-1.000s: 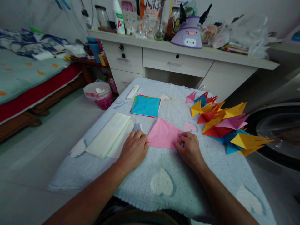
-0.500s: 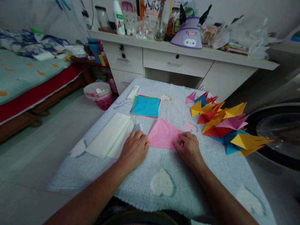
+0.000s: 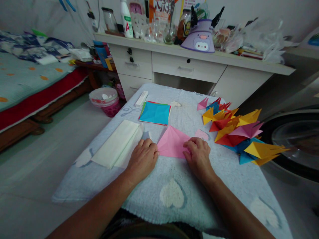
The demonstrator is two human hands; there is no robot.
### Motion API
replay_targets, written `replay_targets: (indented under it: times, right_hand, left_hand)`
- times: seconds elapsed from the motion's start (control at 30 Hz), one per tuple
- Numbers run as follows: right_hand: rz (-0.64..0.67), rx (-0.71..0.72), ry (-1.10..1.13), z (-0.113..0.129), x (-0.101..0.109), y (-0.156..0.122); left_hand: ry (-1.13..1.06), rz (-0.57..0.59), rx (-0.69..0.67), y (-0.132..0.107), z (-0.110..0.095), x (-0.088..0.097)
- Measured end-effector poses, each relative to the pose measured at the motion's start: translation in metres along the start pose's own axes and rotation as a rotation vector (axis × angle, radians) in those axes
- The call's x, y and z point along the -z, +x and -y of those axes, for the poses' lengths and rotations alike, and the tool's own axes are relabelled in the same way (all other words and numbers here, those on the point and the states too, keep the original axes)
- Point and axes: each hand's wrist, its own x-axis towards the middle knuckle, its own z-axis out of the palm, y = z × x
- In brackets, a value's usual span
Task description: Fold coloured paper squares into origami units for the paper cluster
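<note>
A pink folded paper (image 3: 171, 144) lies as a triangle on the light blue towel (image 3: 174, 186) that covers the table. My left hand (image 3: 142, 159) rests with curled fingers on the paper's left corner. My right hand (image 3: 198, 156) presses with bent fingers on its right corner, covering that tip. Both hands hold the paper flat against the towel.
A stack of coloured square sheets (image 3: 155, 113), blue on top, lies behind the pink paper. Several folded paper shapes (image 3: 236, 131) are piled at the right. A folded white cloth (image 3: 119, 142) lies at the left. Behind stand a cluttered white desk (image 3: 189, 59), a pink bin (image 3: 104, 99) and a bed (image 3: 30, 83).
My right hand has slid a little to the left over the pink paper's right corner. My left hand has stayed in place.
</note>
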Motion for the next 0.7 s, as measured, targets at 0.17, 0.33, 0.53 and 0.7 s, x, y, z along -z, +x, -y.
replay_targets:
  times: [0.17,0.33,0.53,0.7]
  right_hand:
    - [0.143,0.23,0.05,0.0,0.0,0.001]
    - [0.179,0.273,0.047,0.004,0.004,0.001]
    - [0.171,0.166,-0.071,0.022,0.005,0.002]
    - [0.179,0.124,-0.087,0.024,0.001,0.003]
  left_hand:
    - [0.0,-0.007,-0.002,0.001,-0.001,0.0]
    - [-0.013,-0.016,0.0,0.001,-0.001,0.001]
    - [0.0,-0.03,0.005,0.001,-0.001,0.0]
    - [0.055,-0.137,-0.022,-0.002,-0.005,-0.003]
